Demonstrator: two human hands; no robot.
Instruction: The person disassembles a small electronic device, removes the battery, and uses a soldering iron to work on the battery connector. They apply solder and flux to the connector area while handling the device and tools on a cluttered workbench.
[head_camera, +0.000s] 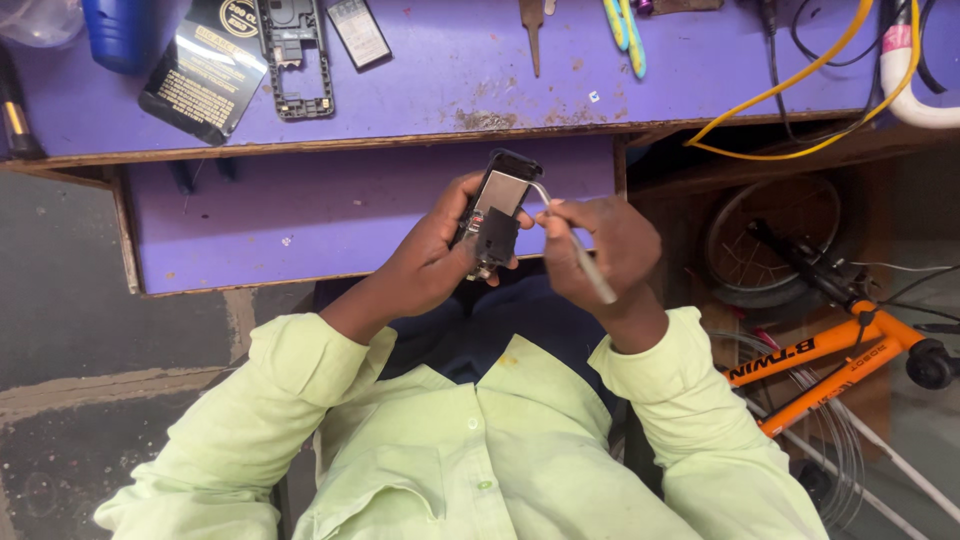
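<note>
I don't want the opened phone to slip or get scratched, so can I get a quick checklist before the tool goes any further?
1. Left hand grips the opened phone firmly: ok.
2. Right hand holds the metal tool securely: ok.
3. Tool tip sits at the phone's upper right edge: ok.
4. Tip seated in a seam: cannot tell.
5. Phone supported by the purple bench: not ok, held in the air over the lap.
6. Spare phone frame lies apart on the bench: ok.

A purple workbench fills twelve o'clock, a lower purple shelf beneath it. On top lie a black card at eleven, a phone frame, tweezers, and a yellow cable at one
</note>
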